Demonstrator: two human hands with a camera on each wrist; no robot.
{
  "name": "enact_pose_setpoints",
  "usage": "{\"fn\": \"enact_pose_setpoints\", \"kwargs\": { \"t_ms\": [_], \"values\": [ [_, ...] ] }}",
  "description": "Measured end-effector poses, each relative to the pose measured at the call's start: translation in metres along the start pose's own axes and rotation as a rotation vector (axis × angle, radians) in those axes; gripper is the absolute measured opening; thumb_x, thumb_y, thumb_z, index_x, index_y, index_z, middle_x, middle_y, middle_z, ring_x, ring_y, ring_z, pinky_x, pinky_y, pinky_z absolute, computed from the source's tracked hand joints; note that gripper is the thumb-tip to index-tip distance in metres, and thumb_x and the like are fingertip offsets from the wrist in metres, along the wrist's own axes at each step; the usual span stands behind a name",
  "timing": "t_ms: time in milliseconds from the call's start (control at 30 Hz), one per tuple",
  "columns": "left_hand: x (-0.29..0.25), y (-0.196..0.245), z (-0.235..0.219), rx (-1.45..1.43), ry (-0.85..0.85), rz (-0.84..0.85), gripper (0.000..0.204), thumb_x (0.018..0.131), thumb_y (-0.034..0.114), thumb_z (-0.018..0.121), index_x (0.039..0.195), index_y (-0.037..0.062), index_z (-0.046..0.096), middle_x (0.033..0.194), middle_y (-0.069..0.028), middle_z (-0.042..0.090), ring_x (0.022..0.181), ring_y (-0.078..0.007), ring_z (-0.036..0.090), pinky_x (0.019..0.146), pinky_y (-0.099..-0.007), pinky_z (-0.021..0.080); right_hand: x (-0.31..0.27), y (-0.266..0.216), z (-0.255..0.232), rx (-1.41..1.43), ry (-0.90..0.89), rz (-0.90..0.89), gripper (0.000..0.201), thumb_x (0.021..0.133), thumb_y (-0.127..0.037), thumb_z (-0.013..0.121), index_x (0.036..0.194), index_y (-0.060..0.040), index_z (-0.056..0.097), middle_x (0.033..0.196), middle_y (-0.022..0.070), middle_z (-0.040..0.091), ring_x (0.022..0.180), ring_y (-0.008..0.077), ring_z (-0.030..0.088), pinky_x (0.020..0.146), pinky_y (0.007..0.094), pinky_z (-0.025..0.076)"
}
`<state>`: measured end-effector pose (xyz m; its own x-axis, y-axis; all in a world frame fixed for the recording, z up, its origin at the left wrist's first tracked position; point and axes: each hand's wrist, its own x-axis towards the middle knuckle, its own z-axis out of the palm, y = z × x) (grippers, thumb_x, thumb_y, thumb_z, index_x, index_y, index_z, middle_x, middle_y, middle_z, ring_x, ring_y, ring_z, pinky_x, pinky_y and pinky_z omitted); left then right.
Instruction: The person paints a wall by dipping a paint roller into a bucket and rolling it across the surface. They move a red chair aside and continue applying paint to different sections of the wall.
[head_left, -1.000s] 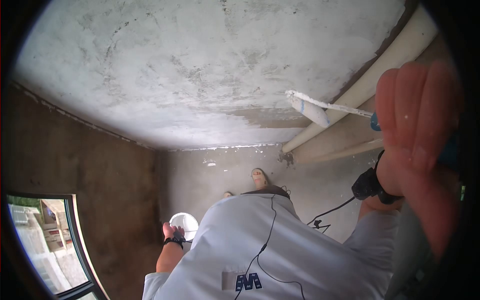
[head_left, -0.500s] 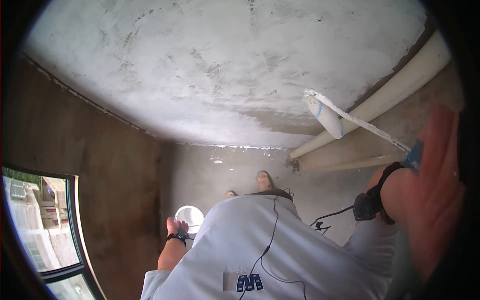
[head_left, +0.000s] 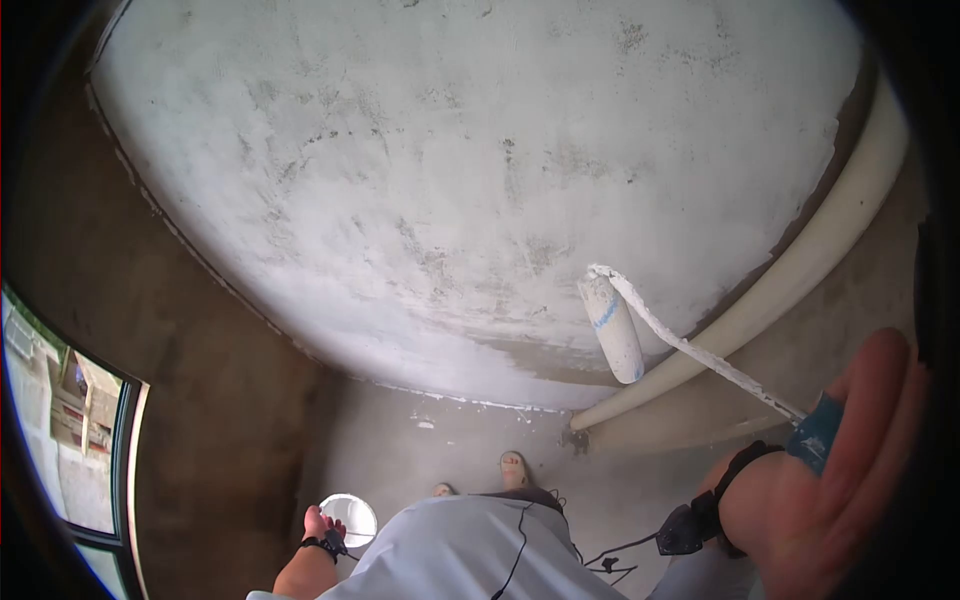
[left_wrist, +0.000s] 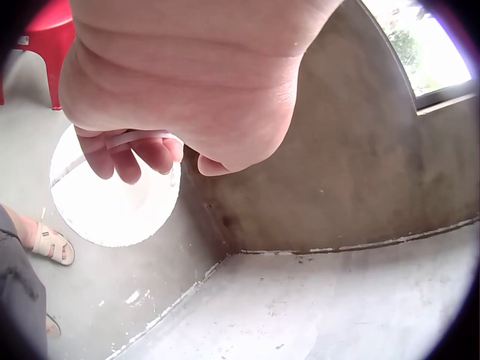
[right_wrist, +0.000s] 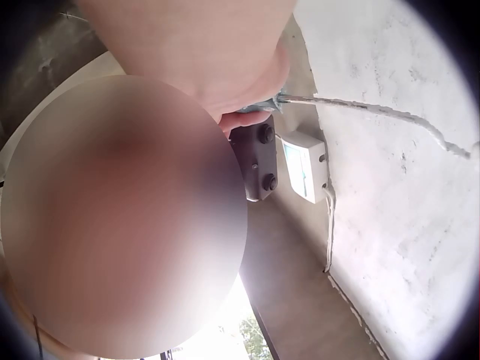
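Note:
My right hand (head_left: 850,450) grips the blue handle (head_left: 818,435) of a paint roller, at the right of the head view. The white roller sleeve (head_left: 612,330) with a blue stripe hangs from a paint-crusted rod in front of the patchy white wall (head_left: 450,180); whether it touches the wall I cannot tell. At the lower left, my left hand (head_left: 325,525) holds a white bucket (head_left: 350,518). In the left wrist view, the fingers of my left hand (left_wrist: 180,90) curl round the bucket's thin handle (left_wrist: 142,136), above its bright, overexposed inside.
A pale pipe (head_left: 800,265) runs along the wall's right edge. A brown wall (head_left: 220,420) with a window (head_left: 80,420) stands at the left. A red stool (left_wrist: 51,45) is behind the bucket. A white box (right_wrist: 304,166) is mounted on the wall. A black cable crosses my shirt.
The head view has tilted up, showing more wall. The roller has swung to a steeper slant, and my right hand sits lower in view. My left hand still holds the bucket.

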<state>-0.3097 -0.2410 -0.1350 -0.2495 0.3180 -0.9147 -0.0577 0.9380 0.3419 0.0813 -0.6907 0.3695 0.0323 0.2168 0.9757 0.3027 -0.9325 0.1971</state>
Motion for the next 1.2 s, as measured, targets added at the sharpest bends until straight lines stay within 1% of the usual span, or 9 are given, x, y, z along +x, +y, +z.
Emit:
{"fn": "enact_pose_setpoints", "kwargs": {
  "t_ms": [67,200,467,533,633,733,867,900,1200],
  "values": [
    [-0.008,-0.001,0.005,0.004,0.021,0.003,0.023,0.081,0.030,0.052,0.093,0.0127,0.044,0.069,0.0001,0.045,0.080,-0.0223,0.049,0.073,-0.0383,0.043,0.017,-0.026,0.013,0.034,0.039,-0.001,0.032,0.085,-0.033,0.058,0.075,-0.0036,0.064,0.065,0.0003,0.055,0.057,0.0127,0.053,0.052,0.0233,0.040],
    [-0.009,-0.002,0.009,0.037,0.067,0.007,0.022,0.082,0.031,0.050,0.092,0.0127,0.046,0.073,-0.0002,0.045,0.071,-0.0208,0.047,0.071,-0.0385,0.043,-0.008,0.003,0.002,0.099,0.122,-0.001,0.033,0.085,-0.033,0.058,0.075,-0.0030,0.063,0.065,0.0007,0.055,0.057,0.0129,0.053,0.052,0.0233,0.040],
    [-0.013,0.001,0.011,-0.002,0.053,0.016,0.025,0.078,0.032,0.056,0.086,0.0127,0.042,0.075,-0.0020,0.044,0.072,-0.0233,0.047,0.068,-0.0395,0.043,0.058,-0.075,0.028,0.226,0.052,-0.045,0.035,0.085,-0.034,0.058,0.074,-0.0018,0.062,0.065,0.0015,0.054,0.057,0.0134,0.053,0.052,0.0232,0.040],
    [-0.044,-0.002,0.025,0.013,0.032,0.005,0.019,0.080,0.026,0.051,0.091,0.0130,0.044,0.067,0.0010,0.042,0.064,-0.0155,0.047,0.074,-0.0350,0.045,0.049,-0.068,0.037,0.262,0.064,-0.049,0.035,0.085,-0.034,0.057,0.074,-0.0015,0.062,0.065,0.0017,0.054,0.057,0.0135,0.053,0.052,0.0232,0.040],
    [-0.047,-0.004,0.029,0.013,0.038,0.002,0.018,0.080,0.026,0.051,0.090,0.0134,0.043,0.068,0.0012,0.043,0.061,-0.0136,0.045,0.074,-0.0352,0.045,0.031,-0.051,0.019,0.316,0.083,-0.043,0.036,0.085,-0.035,0.057,0.074,-0.0011,0.062,0.064,0.0020,0.054,0.057,0.0137,0.053,0.052,0.0232,0.040],
    [-0.057,-0.005,0.030,0.039,0.019,0.004,0.018,0.081,0.026,0.051,0.093,0.0137,0.043,0.071,0.0008,0.044,0.063,-0.0133,0.046,0.075,-0.0359,0.045,0.031,-0.057,0.029,0.388,0.103,-0.042,0.037,0.085,-0.035,0.057,0.074,-0.0007,0.061,0.064,0.0023,0.053,0.057,0.0139,0.053,0.053,0.0231,0.040],
    [-0.024,-0.006,0.025,0.014,0.018,-0.032,0.028,0.082,0.033,0.056,0.097,0.0130,0.044,0.075,-0.0012,0.047,0.078,-0.0233,0.051,0.074,-0.0372,0.045,0.032,-0.069,0.026,0.484,0.081,-0.060,0.038,0.085,-0.036,0.057,0.074,-0.0001,0.061,0.064,0.0027,0.053,0.057,0.0142,0.053,0.053,0.0231,0.040],
    [-0.024,-0.009,0.026,-0.003,0.040,0.010,0.025,0.079,0.032,0.057,0.087,0.0121,0.044,0.075,-0.0027,0.044,0.072,-0.0236,0.048,0.069,-0.0387,0.043,0.034,-0.073,0.026,0.494,0.074,-0.068,0.038,0.085,-0.036,0.057,0.073,0.0000,0.061,0.064,0.0028,0.053,0.057,0.0142,0.053,0.053,0.0231,0.040],
    [0.002,-0.007,0.019,0.057,0.031,-0.033,0.026,0.078,0.032,0.057,0.091,0.0130,0.045,0.080,-0.0009,0.045,0.079,-0.0215,0.049,0.072,-0.0373,0.043,0.073,-0.089,0.053,0.578,0.049,-0.140,0.040,0.085,-0.037,0.056,0.073,0.0013,0.060,0.064,0.0037,0.052,0.058,0.0148,0.053,0.053,0.0230,0.040]
  ]
}}
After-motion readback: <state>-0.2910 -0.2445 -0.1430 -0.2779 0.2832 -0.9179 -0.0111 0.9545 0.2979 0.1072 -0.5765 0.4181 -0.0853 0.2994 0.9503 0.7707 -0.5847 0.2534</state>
